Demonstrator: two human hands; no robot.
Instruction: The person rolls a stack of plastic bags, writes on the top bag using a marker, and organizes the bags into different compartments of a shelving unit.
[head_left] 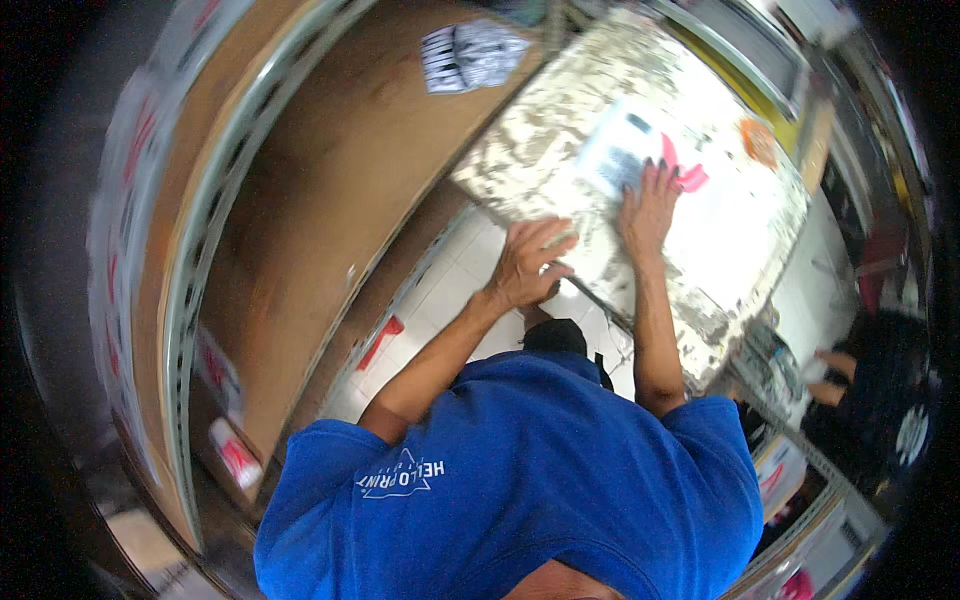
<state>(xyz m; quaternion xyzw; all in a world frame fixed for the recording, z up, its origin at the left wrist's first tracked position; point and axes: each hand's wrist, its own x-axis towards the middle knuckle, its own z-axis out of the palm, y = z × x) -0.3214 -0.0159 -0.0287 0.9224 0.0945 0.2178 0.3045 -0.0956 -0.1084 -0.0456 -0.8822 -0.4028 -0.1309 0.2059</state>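
Observation:
My right hand (pixel 648 212) lies on the worn white worktop with its fingers stretched out and apart. Its fingertips reach the edge of a pale, flat sheet or packet (pixel 612 150) with dark print, and a bright pink strip-like piece (pixel 690 179) sits just beyond them. Over the near left edge of the worktop (pixel 540 135), my left hand (pixel 530 262) hovers with thumb and fingers apart. Nothing shows between those fingers. Glare washes out the surface to the right of my right hand, so a white sheet there cannot be told from the tabletop.
Left of the worktop stands a brown wooden shelf (pixel 290 180) in a metal frame, with a black-and-white printed piece (pixel 475 57) on it. An orange item (pixel 759 142) lies at the worktop's far right. A dark-clothed person (pixel 880 400) is at the right. A red object (pixel 380 340) lies on the tiled floor.

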